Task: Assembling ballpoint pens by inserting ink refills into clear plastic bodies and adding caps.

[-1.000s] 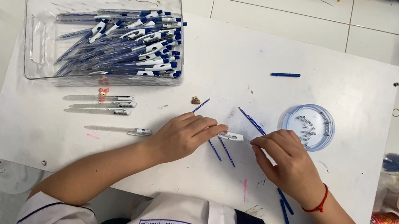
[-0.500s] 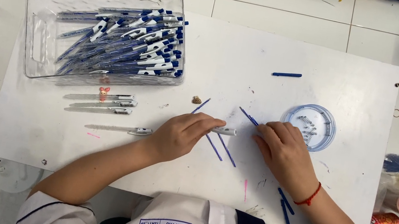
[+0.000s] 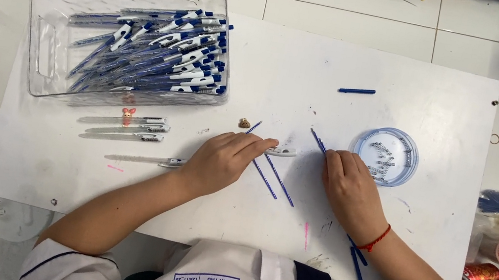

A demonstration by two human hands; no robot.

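three clear pens (image 3: 122, 126) lie loose at 9 o'clock of my left hand (image 3: 227, 160); two blue refills (image 3: 273, 178) lie just at its 3 o'clock. my left hand pinches a clear pen barrel (image 3: 280, 151) at the fingertips. my right hand (image 3: 350, 188) grips one blue refill (image 3: 318, 140), pointing to 11 o'clock.

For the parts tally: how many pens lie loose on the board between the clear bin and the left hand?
3. Two pens lie side by side just below the clear bin; a third lies lower, by the left hand. None seem hidden.
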